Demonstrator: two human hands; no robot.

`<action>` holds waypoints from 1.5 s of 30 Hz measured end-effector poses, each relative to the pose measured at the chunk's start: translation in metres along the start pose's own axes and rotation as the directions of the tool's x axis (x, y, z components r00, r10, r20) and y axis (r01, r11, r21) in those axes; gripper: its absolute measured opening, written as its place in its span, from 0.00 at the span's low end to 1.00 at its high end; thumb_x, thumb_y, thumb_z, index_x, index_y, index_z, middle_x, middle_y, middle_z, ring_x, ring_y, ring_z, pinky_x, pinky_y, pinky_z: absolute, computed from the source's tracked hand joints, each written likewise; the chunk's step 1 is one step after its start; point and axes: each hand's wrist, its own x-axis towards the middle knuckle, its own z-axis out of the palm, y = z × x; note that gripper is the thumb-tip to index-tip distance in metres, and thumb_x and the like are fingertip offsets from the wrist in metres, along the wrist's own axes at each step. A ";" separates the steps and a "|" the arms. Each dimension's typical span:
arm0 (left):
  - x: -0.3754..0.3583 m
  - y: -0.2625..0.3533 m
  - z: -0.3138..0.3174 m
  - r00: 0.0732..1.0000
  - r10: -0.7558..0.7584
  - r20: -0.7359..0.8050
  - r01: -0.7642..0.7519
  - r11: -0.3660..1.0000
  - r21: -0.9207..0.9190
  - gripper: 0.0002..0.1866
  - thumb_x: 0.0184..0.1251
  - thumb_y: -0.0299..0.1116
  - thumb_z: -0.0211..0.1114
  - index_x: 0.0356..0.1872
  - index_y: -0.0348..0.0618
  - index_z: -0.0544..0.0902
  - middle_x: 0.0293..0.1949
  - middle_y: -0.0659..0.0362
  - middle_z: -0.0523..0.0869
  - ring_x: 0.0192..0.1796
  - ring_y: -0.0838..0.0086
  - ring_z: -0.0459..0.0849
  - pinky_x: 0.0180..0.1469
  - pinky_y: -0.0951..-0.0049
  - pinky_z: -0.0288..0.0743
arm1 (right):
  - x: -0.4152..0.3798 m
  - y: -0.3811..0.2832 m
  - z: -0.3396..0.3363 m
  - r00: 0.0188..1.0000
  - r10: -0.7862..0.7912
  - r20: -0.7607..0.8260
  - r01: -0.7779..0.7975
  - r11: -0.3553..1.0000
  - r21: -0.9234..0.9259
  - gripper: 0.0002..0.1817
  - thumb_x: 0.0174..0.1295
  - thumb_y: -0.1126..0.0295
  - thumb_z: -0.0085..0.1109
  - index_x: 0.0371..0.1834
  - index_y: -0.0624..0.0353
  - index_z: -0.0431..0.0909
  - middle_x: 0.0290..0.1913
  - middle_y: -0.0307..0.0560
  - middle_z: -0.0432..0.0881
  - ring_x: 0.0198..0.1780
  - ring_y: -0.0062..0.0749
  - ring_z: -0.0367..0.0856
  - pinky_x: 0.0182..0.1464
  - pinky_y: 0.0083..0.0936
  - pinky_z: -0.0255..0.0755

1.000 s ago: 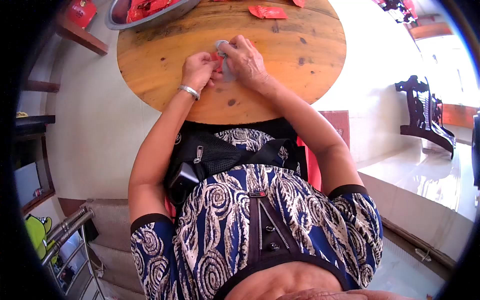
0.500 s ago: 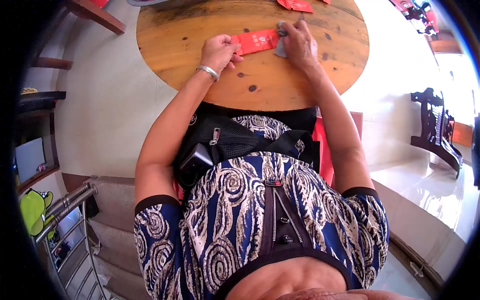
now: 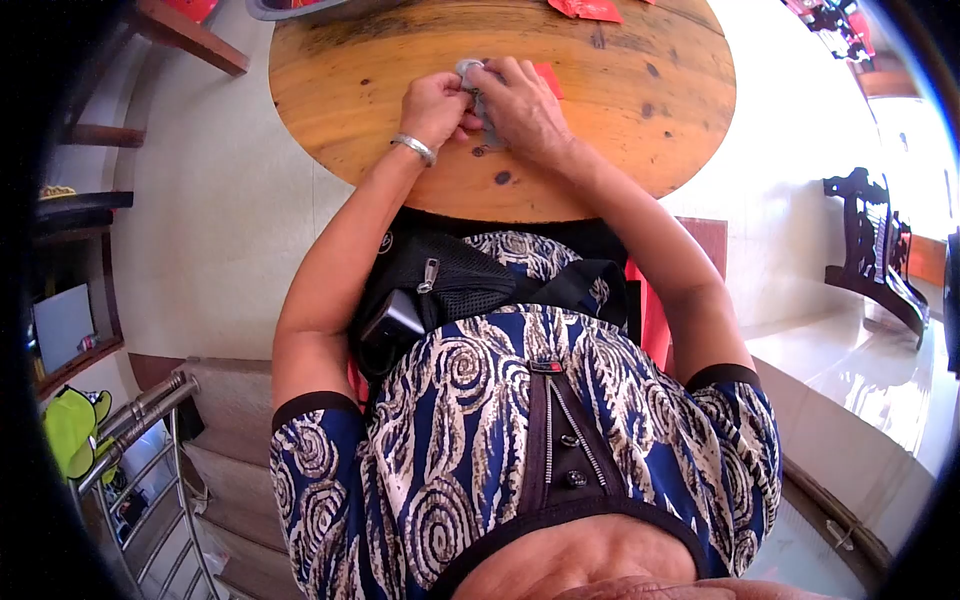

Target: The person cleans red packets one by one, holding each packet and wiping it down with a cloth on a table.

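Your two hands meet over the round, knotty wooden table (image 3: 620,110), close to its near edge. Your left hand (image 3: 435,105), with a silver bangle (image 3: 414,149) on the wrist, is curled shut, its fingertips pinching a small grey, crumpled piece of cloth or film (image 3: 468,70) together with a folded red paper envelope (image 3: 545,78). Your right hand (image 3: 520,105) lies over the same bundle, fingers bent and closed down on it, so most of the red envelope is hidden beneath; only a red corner shows past your right knuckles, toward the table's middle. A strip of the grey material also shows between your hands, resting on the wood. You cannot tell from this view how the grey piece and the envelope sit against each other.

At the table's far edge lies another red paper packet (image 3: 585,8), well apart from your hands. At the table's far left edge, the rim of a grey metal basin (image 3: 300,8) just shows. To the right of the table, well away, stands a dark carved wooden chair (image 3: 880,250).
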 end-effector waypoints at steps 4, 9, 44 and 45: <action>-0.003 0.001 0.001 1.000 0.011 -0.017 -0.012 1.000 -0.023 0.06 0.67 0.28 0.57 0.39 0.37 0.79 0.29 0.60 0.84 0.23 0.80 0.83 0.16 0.84 0.73 | 0.002 0.006 0.004 1.000 -0.007 -0.008 0.007 1.000 0.012 0.14 0.52 0.70 0.58 0.43 0.50 0.77 0.41 0.48 0.75 0.45 0.44 0.75 0.43 0.38 0.74; -0.001 -0.002 0.000 0.999 0.032 -0.005 -0.032 0.999 -0.030 0.07 0.65 0.30 0.62 0.39 0.38 0.79 0.28 0.61 0.83 0.21 0.81 0.81 0.15 0.84 0.72 | -0.001 0.014 0.003 0.992 0.120 -0.033 -0.122 0.991 -0.049 0.13 0.51 0.73 0.57 0.41 0.49 0.78 0.40 0.46 0.75 0.44 0.46 0.75 0.44 0.38 0.74; 0.004 -0.005 -0.002 0.997 0.039 -0.072 -0.044 0.997 -0.061 0.07 0.62 0.26 0.63 0.38 0.35 0.79 0.28 0.58 0.84 0.21 0.79 0.83 0.15 0.81 0.73 | 0.005 0.002 -0.001 1.000 0.020 0.016 -0.020 1.000 0.008 0.16 0.53 0.73 0.58 0.47 0.48 0.78 0.41 0.46 0.76 0.45 0.45 0.75 0.45 0.36 0.74; 0.003 -0.004 -0.001 0.997 0.036 -0.071 -0.041 0.997 -0.062 0.07 0.62 0.26 0.63 0.38 0.35 0.79 0.28 0.58 0.84 0.21 0.79 0.83 0.15 0.81 0.73 | 0.004 0.001 -0.001 0.998 0.034 0.053 -0.032 0.999 -0.030 0.16 0.52 0.73 0.58 0.46 0.48 0.78 0.41 0.45 0.76 0.45 0.44 0.75 0.45 0.36 0.73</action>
